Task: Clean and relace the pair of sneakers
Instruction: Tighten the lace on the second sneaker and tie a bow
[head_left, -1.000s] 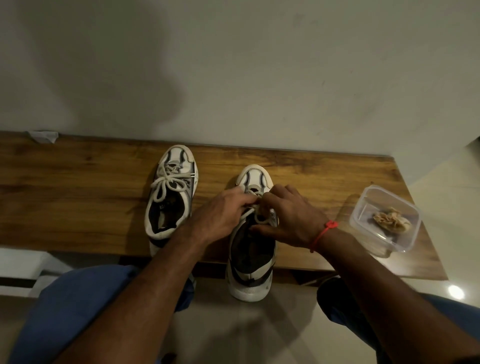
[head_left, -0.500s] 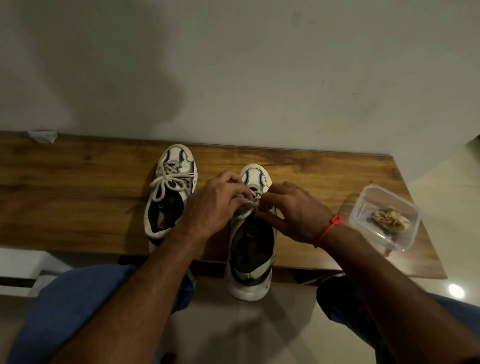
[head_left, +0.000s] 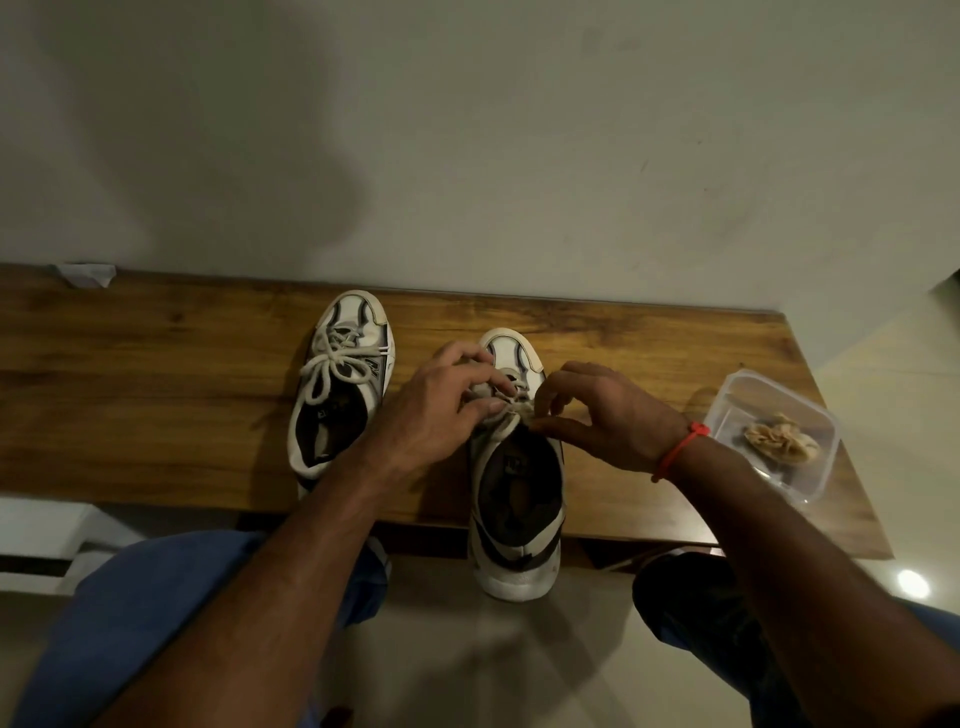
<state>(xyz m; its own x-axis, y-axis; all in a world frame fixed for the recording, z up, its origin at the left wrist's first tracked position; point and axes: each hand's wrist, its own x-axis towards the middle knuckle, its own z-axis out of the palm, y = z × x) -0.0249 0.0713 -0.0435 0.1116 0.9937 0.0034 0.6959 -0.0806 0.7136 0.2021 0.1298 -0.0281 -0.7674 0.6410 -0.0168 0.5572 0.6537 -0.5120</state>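
Observation:
Two white and grey sneakers stand toes to the wall on a wooden bench (head_left: 156, 405). The left sneaker (head_left: 340, 384) is laced, with its white lace tied in a bow. The right sneaker (head_left: 517, 483) hangs its heel over the bench's front edge. My left hand (head_left: 441, 410) pinches its white lace (head_left: 501, 413) over the tongue, thumb and fingers curled round it. My right hand (head_left: 597, 415), with a red band at the wrist, pinches the same lace from the right side. The eyelets under my fingers are hidden.
A clear plastic tub (head_left: 774, 436) with a crumpled beige cloth (head_left: 782, 444) inside stands at the bench's right end. A scrap of white paper (head_left: 85, 274) lies at the back left by the wall. My knees in blue trousers sit below the bench edge.
Both hands have moved up the right sneaker, from its opening toward the toe, still working the lace. The sneakers and tub have stayed in place.

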